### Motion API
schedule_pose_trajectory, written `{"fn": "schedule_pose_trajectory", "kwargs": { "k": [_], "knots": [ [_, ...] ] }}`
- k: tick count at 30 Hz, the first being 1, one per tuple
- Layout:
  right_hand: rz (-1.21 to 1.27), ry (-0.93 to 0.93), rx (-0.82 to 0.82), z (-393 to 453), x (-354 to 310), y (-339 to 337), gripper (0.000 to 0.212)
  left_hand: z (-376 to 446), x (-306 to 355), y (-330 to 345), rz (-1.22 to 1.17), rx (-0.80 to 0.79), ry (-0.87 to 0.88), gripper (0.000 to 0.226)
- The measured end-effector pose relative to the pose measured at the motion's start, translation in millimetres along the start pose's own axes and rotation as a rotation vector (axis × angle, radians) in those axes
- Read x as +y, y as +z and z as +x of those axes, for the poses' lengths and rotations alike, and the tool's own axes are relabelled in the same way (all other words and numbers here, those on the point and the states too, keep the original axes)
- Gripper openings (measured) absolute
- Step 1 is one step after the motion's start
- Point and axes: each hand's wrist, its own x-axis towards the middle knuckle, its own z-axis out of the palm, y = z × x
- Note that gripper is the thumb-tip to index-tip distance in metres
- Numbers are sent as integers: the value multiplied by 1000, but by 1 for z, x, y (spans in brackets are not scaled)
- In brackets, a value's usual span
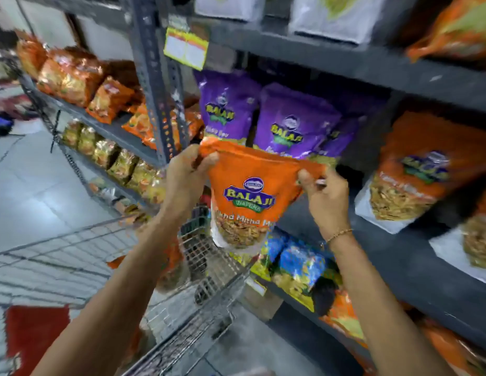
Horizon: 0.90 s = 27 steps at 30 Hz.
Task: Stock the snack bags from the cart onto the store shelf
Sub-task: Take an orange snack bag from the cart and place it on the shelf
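Grey steel shelving (399,69) fills the right side; pale floor tiles (33,185) at left. Wire cart (182,308) sits below, against the shelf front.

Held item: orange snack bag (247,196), upright, label facing camera, hanging in the air above the cart's far corner and just in front of the middle shelf's front edge. Not yet on the shelf.

Left hand (186,175): closed, pinching the bag's top left corner. Right hand (324,194): closed, pinching the top right corner. Bag hangs freely from the top seam; nothing supports its base.

Shelf state: purple bags (293,123) stand at the left end of the middle shelf, directly behind the held bag. Matching orange bags (415,169) stand toward the right end. A dark gap shows between the two groups. At least one more orange bag lies in the cart, partly hidden by the left forearm.

Risks, judged:
- Pushing straight in would tip the purple row backward.
- Corner pinches are shallow; glossy film could slip, dropping the bag into the cart.
- Set down short of the edge, the bottom-heavy bag may topple forward.

Motion blur limits detail.
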Motion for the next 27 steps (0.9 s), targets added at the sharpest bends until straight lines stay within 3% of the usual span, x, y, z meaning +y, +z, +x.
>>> {"fn": "schedule_pose_trajectory", "kwargs": {
  "k": [2, 6, 15, 18, 20, 27],
  "knots": [
    [22, 2, 123, 4, -3, -35, 30, 10, 21, 33, -59, -65, 61, 22],
    [61, 59, 358, 5, 5, -106, 27, 21, 49, 108, -157, -185, 150, 54],
    [-84, 84, 614, 0, 35, -237, 48, -9, 107, 247, -274, -459, 68, 26],
    [-109, 130, 634, 3, 43, -261, 29, -13, 112, 277, -287, -492, 20, 38],
    [-136, 142, 648, 5, 47, -271, 22, -14, 113, 292, -311, -513, -11, 31],
    [-156, 172, 654, 12, 62, -280, 33, -17, 111, 315, -397, -560, -74, 8]
  ]
}}
